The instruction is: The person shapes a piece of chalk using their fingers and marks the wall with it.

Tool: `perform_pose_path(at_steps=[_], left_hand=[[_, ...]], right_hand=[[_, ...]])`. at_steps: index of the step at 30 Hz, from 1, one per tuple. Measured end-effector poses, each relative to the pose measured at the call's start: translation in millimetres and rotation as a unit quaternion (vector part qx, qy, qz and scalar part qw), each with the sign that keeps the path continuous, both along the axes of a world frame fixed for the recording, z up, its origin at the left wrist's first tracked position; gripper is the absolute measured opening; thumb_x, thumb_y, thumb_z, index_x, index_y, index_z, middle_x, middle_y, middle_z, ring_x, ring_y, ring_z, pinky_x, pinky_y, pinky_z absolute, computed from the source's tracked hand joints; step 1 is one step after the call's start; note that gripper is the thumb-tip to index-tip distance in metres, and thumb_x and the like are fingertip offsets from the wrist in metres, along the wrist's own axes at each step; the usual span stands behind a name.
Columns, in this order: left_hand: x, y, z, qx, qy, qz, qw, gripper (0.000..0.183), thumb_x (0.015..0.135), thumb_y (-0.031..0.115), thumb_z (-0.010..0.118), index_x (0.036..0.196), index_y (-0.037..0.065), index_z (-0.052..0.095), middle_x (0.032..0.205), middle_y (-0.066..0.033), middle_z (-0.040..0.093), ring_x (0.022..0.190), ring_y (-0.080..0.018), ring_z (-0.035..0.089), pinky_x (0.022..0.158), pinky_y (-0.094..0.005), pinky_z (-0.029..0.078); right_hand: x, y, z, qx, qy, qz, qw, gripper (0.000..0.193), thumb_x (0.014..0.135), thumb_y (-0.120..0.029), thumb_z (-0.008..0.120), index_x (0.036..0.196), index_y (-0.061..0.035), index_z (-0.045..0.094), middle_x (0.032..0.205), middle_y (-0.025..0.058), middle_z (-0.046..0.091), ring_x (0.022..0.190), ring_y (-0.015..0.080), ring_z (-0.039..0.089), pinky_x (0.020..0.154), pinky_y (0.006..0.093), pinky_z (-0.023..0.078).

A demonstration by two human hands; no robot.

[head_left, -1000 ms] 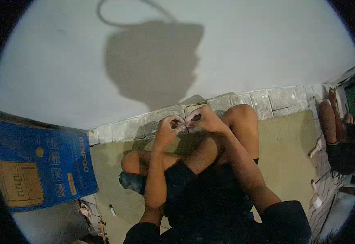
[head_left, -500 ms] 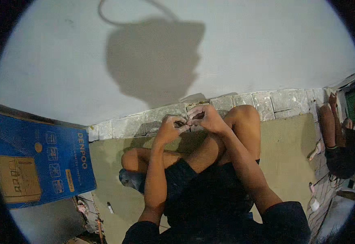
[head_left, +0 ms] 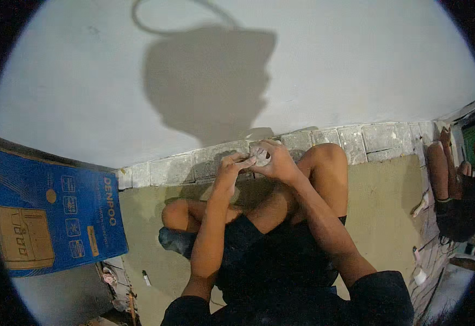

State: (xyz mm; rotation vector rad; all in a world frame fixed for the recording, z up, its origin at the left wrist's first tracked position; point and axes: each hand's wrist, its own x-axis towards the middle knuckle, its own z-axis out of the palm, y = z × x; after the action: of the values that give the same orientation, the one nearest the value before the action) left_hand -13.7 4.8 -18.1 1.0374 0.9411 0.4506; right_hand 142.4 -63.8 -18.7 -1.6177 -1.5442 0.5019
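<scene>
In front of my crossed legs (head_left: 324, 179), my two hands meet over the border between the olive mat (head_left: 381, 201) and a row of grey paving blocks (head_left: 379, 136). My left hand (head_left: 234, 167) has its fingers bent, with the tips against something pale grey between the hands. From the other side, my right hand (head_left: 279, 162) curls its thumb and fingers round the same spot. What they hold is too small and too much covered to name. Whitish dust or smears show on the fingers of both hands.
A blue cardboard box (head_left: 85, 190) stands at the left. Beyond the paving rises a pale wall (head_left: 346, 70) with my shadow on it. A small marker-like stick (head_left: 146, 278) lies on the mat at left. Another person's bent leg (head_left: 437, 171) is at the far right, near a small white object (head_left: 420, 276).
My hands have drawn a little closer together. The left has turned, its fingers now reaching toward the right hand, and something pale grey shows between them. My legs have barely moved.
</scene>
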Motion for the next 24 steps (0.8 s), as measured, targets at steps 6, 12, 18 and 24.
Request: perform_pose_path(at_steps=[6, 12, 18, 24], left_hand=[[-1, -2, 6, 0.033, 0.031, -0.012, 0.999, 0.022, 0.075, 0.017, 0.071, 0.09, 0.001, 0.068, 0.081, -0.0045, 0.065, 0.076, -0.0149, 0.057, 0.078, -0.0278, 0.04], [-5, 1, 20, 0.03, 0.051, -0.07, 0.996, 0.019, 0.077, 0.016, 0.07, 0.087, 0.0, 0.069, 0.081, -0.0039, 0.066, 0.072, -0.0125, 0.056, 0.072, -0.0253, 0.041], [-7, 0, 10, 0.123, 0.077, -0.089, 0.985, 0.018, 0.082, 0.017, 0.065, 0.088, 0.0, 0.069, 0.077, -0.0016, 0.063, 0.071, -0.0096, 0.053, 0.067, -0.027, 0.042], [-8, 8, 6, 0.176, 0.032, -0.186, 0.966, 0.019, 0.086, 0.018, 0.064, 0.086, -0.001, 0.066, 0.075, -0.0003, 0.06, 0.07, -0.0101, 0.05, 0.066, -0.0266, 0.042]], right_hand=[[3, -5, 9, -0.074, -0.031, -0.001, 0.997, 0.063, 0.062, -0.035, 0.077, 0.109, 0.0009, 0.057, 0.117, 0.0232, 0.056, 0.108, 0.0385, 0.053, 0.092, 0.0436, 0.043], [2, -3, 8, -0.076, -0.048, 0.021, 0.996, 0.066, 0.059, -0.037, 0.078, 0.106, 0.0034, 0.056, 0.111, 0.0243, 0.056, 0.106, 0.0391, 0.054, 0.091, 0.0436, 0.044], [3, -3, 11, -0.121, -0.064, 0.072, 0.988, 0.06, 0.06, -0.037, 0.077, 0.104, -0.0002, 0.058, 0.108, 0.0219, 0.058, 0.105, 0.038, 0.055, 0.089, 0.0426, 0.045], [-2, -4, 9, -0.077, -0.109, 0.037, 0.99, 0.055, 0.061, -0.039, 0.078, 0.098, -0.0021, 0.059, 0.104, 0.0209, 0.059, 0.106, 0.0367, 0.055, 0.089, 0.0428, 0.046]])
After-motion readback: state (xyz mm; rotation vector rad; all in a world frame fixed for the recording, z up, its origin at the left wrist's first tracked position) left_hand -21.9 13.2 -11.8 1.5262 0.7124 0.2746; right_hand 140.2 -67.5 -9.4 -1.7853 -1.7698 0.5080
